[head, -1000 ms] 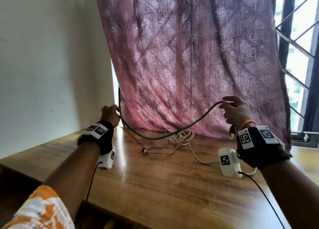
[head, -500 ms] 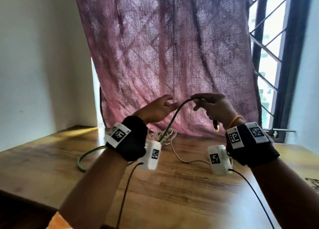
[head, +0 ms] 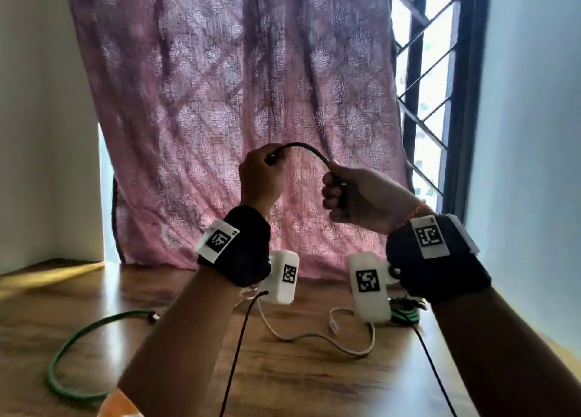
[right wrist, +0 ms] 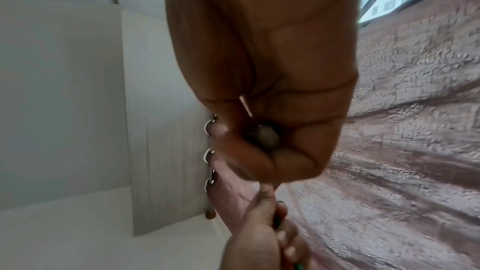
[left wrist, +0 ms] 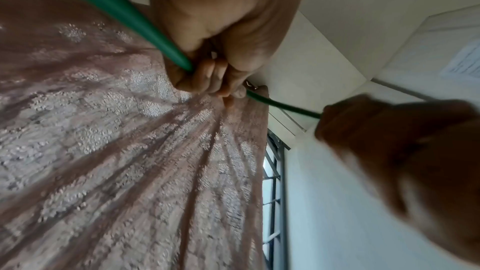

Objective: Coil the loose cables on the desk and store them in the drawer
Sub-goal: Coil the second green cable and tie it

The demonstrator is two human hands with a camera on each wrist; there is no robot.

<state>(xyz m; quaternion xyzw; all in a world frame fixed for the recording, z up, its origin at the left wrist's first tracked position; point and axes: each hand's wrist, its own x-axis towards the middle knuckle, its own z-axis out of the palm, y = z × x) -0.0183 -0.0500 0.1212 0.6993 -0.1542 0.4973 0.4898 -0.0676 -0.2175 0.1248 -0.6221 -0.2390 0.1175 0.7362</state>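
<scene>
Two hands: raised together above the desk, in front of the curtain.
Surroundings: a pink patterned curtain is hung behind the desk; a barred window is seen to its right; a white wall stands at left.
Desk contents: a white cable is laid loose at centre; a green bundle is partly hidden behind the right wrist camera.
Green cable: a short arch is carried between the fists, its axis running left to right; the remainder is trailed down to a curve on the desk at left.
Left hand: fingers curled round the green cable.
Right hand: closed as a fist round the cable near its end.
</scene>
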